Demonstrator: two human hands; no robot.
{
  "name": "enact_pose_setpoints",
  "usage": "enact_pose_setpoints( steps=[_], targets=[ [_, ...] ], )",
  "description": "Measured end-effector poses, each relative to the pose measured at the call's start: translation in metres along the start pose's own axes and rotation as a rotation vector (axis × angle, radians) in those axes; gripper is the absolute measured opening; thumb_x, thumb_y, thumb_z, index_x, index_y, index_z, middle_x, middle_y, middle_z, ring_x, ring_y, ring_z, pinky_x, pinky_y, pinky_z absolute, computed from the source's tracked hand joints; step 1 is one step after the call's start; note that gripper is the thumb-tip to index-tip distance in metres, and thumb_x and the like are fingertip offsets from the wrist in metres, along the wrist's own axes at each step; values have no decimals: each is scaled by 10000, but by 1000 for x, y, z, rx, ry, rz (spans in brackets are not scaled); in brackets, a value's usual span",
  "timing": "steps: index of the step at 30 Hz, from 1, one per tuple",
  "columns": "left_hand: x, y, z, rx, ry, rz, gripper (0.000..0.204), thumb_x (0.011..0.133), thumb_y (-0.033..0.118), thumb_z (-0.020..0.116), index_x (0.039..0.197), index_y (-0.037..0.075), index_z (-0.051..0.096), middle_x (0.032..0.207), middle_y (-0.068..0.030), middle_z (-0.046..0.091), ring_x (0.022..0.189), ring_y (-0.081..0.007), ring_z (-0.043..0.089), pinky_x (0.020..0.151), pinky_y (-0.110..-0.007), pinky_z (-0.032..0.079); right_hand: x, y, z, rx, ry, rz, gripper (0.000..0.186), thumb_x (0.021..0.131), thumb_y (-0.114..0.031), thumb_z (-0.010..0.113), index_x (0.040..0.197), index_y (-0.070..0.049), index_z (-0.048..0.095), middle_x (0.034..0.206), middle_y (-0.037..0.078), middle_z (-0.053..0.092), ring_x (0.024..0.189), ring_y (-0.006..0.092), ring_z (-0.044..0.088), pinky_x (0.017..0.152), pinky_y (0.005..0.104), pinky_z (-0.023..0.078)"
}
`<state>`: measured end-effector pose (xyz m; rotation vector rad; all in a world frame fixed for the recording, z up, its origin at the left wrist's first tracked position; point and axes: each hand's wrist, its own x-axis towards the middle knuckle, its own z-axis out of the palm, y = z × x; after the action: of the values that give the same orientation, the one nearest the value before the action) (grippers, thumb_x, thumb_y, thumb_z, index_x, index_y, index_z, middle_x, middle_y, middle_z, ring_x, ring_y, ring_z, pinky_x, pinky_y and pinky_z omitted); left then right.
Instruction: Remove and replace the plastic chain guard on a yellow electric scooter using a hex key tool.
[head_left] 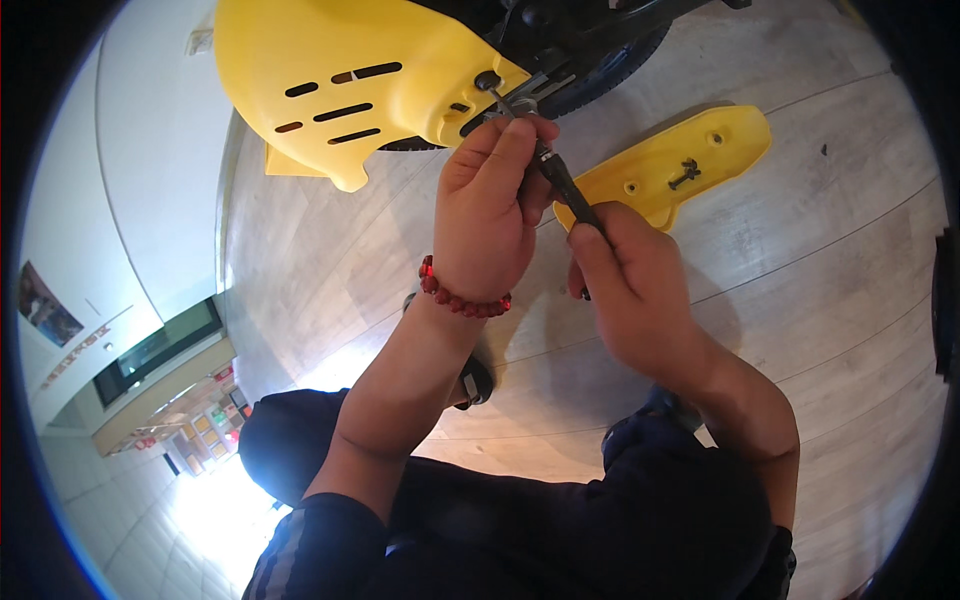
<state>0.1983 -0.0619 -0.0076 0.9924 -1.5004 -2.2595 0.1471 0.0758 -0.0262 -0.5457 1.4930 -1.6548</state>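
A screwdriver point(560, 175) with a dark handle angles up to a black round fitting point(487, 80) on a yellow slotted body panel point(330, 60) of a black wheeled machine. My left hand point(485, 210) pinches around the screwdriver's shaft just below that fitting, its fingertips close to the panel edge; a red bead bracelet circles the wrist. My right hand point(630, 280) grips the screwdriver's handle farther down. A loose yellow plastic piece point(680, 150) lies on the floor right of my hands, with small black parts point(685, 172) on it.
The wood-look floor point(810, 280) extends around the machine and its black tyre point(610, 70). A white wall point(150, 180) stands at the left, with shelves point(200, 430) of colourful items farther off. My dark-clothed legs are beneath my arms.
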Motion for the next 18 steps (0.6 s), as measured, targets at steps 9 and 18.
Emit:
enact_pose_setpoints(
  steps=[9, 18],
  targets=[
    [5, 2, 7, -11, -3, -16, 213, 935, 204, 437, 945, 35, 567, 784, 0, 554, 491, -83, 431, 652, -302, 482, 3, 2, 2, 47, 34, 19, 191, 903, -142, 475, 772, -4, 463, 582, 96, 531, 512, 207, 538, 496, 319, 400],
    [4, -2, 1, -43, -26, 2, 201, 930, 194, 441, 934, 36, 567, 744, 0, 561, 483, -77, 442, 631, -311, 493, 0, 6, 5, 17, 37, -1, 193, 907, -140, 467, 771, -2, 457, 582, 102, 534, 515, 217, 546, 494, 322, 400]
  ],
)
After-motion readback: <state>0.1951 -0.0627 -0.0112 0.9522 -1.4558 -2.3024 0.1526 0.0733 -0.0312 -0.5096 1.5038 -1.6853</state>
